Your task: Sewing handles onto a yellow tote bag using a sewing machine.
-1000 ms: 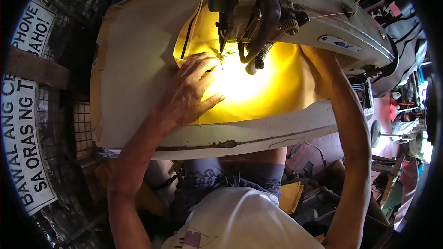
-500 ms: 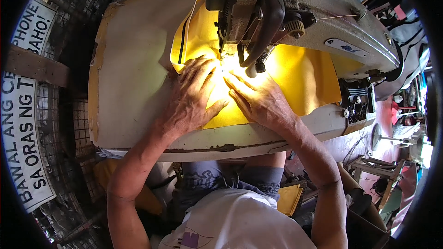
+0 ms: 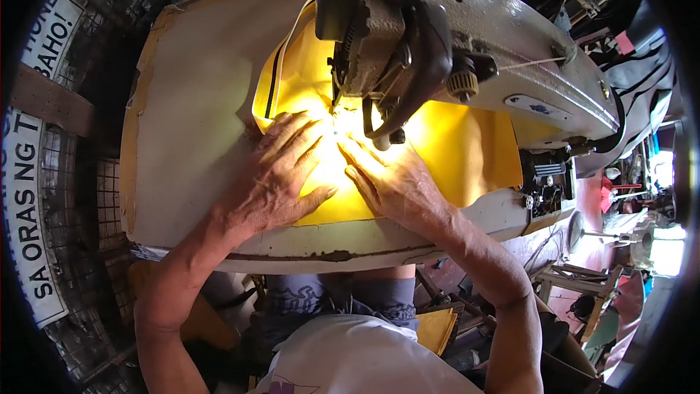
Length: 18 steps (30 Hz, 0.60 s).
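The yellow sheet [image 3: 470,149] lies under the sewing machine [image 3: 496,44]. At the machine's near side, the left hand [image 3: 278,175] and the right hand [image 3: 397,182] rest upon it, fingers extended and not clenched, the sheet beneath them.

This looks like a sewing workshop. A big grey metal sewing machine [image 3: 518,58] sits on a wide, pale table with a chipped front edge [image 3: 186,95]. A bright yellow, bendy sheet [image 3: 467,157] lies under its needle end. Big grey, floppy sheets [image 3: 633,95] hang behind, near a brown wooden frame [image 3: 607,299].
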Tool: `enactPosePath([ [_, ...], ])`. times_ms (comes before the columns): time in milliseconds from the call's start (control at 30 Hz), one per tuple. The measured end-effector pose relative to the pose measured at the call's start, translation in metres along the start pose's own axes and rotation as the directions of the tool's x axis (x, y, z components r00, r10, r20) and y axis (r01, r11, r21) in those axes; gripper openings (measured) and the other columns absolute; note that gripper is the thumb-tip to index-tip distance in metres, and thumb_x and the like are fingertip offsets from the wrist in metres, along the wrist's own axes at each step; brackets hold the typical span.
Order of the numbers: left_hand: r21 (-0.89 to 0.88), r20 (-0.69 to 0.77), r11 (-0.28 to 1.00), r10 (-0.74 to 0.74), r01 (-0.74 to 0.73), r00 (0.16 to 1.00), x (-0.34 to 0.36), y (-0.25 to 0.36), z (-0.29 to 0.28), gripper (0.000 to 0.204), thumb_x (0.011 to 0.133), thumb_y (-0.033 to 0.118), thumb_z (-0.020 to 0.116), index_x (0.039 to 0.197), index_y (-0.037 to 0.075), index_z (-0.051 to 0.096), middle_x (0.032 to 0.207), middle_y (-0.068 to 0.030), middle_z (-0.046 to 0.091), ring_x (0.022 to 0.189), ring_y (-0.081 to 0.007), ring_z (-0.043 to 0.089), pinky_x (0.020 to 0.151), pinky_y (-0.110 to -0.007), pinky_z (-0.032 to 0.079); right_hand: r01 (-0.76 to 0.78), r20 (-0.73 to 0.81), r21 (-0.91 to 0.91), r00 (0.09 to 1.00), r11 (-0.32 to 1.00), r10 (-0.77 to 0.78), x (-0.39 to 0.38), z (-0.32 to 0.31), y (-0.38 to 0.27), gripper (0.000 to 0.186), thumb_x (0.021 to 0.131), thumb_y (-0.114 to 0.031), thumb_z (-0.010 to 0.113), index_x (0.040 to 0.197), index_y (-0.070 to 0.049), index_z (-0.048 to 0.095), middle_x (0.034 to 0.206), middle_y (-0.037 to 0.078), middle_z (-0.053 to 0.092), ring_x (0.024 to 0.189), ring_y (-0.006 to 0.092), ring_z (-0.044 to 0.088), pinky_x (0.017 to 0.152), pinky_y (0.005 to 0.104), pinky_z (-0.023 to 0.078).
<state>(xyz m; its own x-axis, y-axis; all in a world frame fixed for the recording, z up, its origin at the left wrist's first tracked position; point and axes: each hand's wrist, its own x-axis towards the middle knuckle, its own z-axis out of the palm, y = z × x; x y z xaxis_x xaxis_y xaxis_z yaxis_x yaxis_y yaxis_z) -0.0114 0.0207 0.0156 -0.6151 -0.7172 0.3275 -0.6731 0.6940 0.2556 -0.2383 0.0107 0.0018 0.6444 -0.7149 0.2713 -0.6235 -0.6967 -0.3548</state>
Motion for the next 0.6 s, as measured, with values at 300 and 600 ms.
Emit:
enactPosePath([
  [300,-0.06,-0.022,0.998,0.009,-0.011,1.0,0.011,-0.02,0.0,0.059,0.077,0.03,0.074,0.124,-0.002,0.056,0.129,-0.0175,0.053,0.128,-0.0345,0.048,0.114,-0.05,0.034,-0.024,0.134,-0.123,0.99,0.992,0.041,-0.002,-0.018,0.003,0.033,0.089,-0.015,0.068,0.12,-0.005,0.066,0.111,0.017,0.067,0.097,0.0335,0.063,0.087,0.0451,0.05],
  [600,-0.072,0.037,0.997,0.01,-0.007,0.999,0.01,-0.027,0.003,0.061,0.078,0.028,0.073,0.128,-0.001,0.052,0.131,-0.0186,0.05,0.129,-0.035,0.046,0.114,-0.048,0.034,-0.6,-0.684,-0.328,0.684,0.73,0.254,-0.072,-0.256,0.095,0.037,0.104,-0.031,0.047,0.128,-0.011,0.066,0.12,0.009,0.07,0.113,0.023,0.065,0.096,0.0342,0.048],
])
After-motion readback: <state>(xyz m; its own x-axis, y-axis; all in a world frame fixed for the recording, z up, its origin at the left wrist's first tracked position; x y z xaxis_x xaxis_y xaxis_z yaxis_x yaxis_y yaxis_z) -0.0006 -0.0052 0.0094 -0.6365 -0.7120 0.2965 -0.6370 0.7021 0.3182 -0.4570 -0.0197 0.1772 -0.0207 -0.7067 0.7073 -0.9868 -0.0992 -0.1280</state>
